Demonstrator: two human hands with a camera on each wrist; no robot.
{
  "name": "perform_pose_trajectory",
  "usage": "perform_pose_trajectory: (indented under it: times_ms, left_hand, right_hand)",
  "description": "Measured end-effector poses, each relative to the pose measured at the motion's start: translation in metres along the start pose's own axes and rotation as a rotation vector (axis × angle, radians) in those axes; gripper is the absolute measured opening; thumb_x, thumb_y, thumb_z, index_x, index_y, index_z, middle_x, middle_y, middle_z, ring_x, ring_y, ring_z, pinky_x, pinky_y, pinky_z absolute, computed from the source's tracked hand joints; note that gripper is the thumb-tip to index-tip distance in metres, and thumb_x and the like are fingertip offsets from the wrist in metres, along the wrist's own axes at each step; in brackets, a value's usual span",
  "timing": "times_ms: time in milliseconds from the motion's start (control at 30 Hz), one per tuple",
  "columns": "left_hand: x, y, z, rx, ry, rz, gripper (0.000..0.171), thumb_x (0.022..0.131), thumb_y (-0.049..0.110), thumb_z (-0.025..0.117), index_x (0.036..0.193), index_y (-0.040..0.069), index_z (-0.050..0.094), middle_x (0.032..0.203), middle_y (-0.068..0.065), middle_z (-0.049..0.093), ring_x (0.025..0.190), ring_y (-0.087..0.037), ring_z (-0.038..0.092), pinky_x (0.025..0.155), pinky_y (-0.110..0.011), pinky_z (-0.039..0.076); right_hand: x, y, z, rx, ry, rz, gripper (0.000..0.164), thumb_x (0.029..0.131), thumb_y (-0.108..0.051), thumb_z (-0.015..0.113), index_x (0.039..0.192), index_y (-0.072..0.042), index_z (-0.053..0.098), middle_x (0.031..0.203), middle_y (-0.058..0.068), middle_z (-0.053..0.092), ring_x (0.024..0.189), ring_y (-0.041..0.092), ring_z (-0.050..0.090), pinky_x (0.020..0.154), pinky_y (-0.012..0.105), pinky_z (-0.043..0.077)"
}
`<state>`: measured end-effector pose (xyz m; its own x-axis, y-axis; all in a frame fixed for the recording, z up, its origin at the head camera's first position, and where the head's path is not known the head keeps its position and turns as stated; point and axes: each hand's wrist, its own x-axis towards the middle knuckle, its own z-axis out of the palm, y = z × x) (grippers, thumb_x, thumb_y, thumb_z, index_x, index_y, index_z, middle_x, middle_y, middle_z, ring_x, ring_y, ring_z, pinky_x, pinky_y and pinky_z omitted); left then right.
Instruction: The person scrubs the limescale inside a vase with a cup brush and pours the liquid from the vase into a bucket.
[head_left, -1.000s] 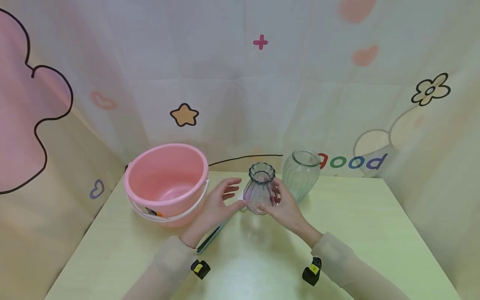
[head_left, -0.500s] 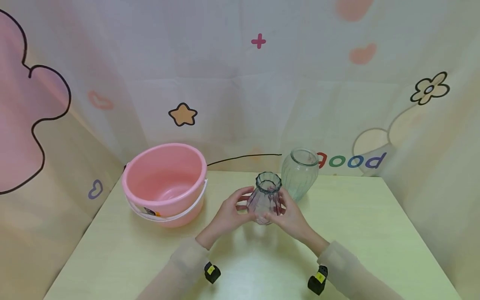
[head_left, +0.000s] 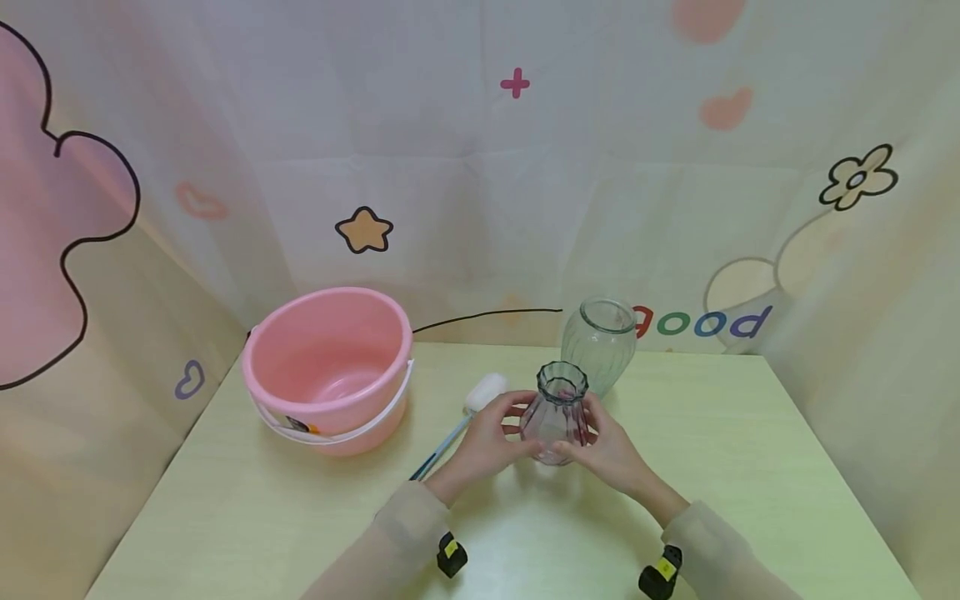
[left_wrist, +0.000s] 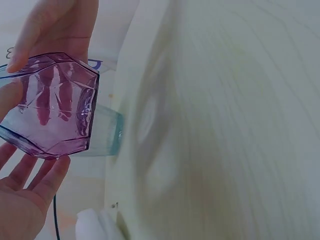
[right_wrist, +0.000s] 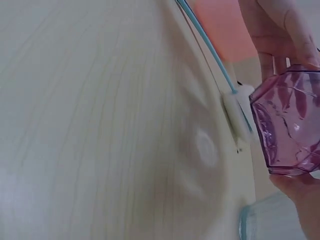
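Between my two hands is a small faceted glass vase (head_left: 555, 425), purple-tinted with a scalloped, darker rim. It stays upright, lifted off the table, and its purple base (left_wrist: 60, 110) shows in the left wrist view. My left hand (head_left: 491, 442) grips its left side with curled fingers and thumb. On the other side my right hand (head_left: 617, 454) holds it, thumb at the front and fingers behind. A larger clear greenish glass vase (head_left: 600, 346) stands just behind. To the left lies a sponge brush, its white head (head_left: 486, 392) showing and its blue handle (head_left: 442, 448) partly behind my left arm.
At the left of the pale wooden table (head_left: 720, 433) stands a pink bucket (head_left: 330, 408) with a white handle. A printed curtain (head_left: 465, 208) hangs along the back and sides. Black wrist cameras (head_left: 452, 556) sit on both sleeves.
The small vase has moved right and toward me. My left hand, apart from it or barely touching at first, has closed round its left side. The brush's white head has come into sight.
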<state>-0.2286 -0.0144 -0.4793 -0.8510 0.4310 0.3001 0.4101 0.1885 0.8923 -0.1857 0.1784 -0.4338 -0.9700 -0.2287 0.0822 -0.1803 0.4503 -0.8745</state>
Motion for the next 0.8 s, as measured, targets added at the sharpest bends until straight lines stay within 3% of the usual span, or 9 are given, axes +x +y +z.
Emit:
perform_pose_trajectory:
  times_ms: [333, 667, 800]
  left_hand:
    - [0.015, -0.002, 0.034, 0.034, -0.032, 0.033, 0.062, 0.071, 0.010, 0.075, 0.126, 0.012, 0.046, 0.120, -0.006, 0.052, 0.104, -0.011, 0.050, 0.079, -0.020, 0.045]
    - [0.040, 0.000, 0.066, 0.071, -0.092, -0.025, 0.063, 0.073, 0.017, 0.075, 0.128, 0.015, 0.045, 0.124, -0.001, 0.050, 0.102, -0.007, 0.049, 0.081, -0.018, 0.043]
    - [0.049, 0.002, 0.076, 0.095, -0.108, -0.042, 0.063, 0.073, 0.018, 0.074, 0.129, 0.015, 0.045, 0.127, 0.000, 0.049, 0.101, -0.008, 0.051, 0.080, -0.019, 0.044]
  right_hand:
    - [-0.004, 0.060, -0.024, -0.072, 0.011, 0.021, 0.077, 0.076, -0.035, 0.071, 0.134, -0.015, 0.025, 0.128, 0.016, 0.044, 0.114, 0.030, 0.043, 0.090, 0.047, 0.041]
    - [-0.012, 0.083, -0.052, -0.059, 0.044, 0.025, 0.081, 0.076, -0.033, 0.071, 0.137, -0.017, 0.019, 0.127, 0.015, 0.041, 0.113, 0.028, 0.041, 0.089, 0.046, 0.042]
    - [-0.013, 0.089, -0.061, -0.046, 0.062, 0.033, 0.081, 0.077, -0.028, 0.071, 0.137, -0.016, 0.019, 0.127, 0.015, 0.041, 0.112, 0.027, 0.041, 0.088, 0.041, 0.043]
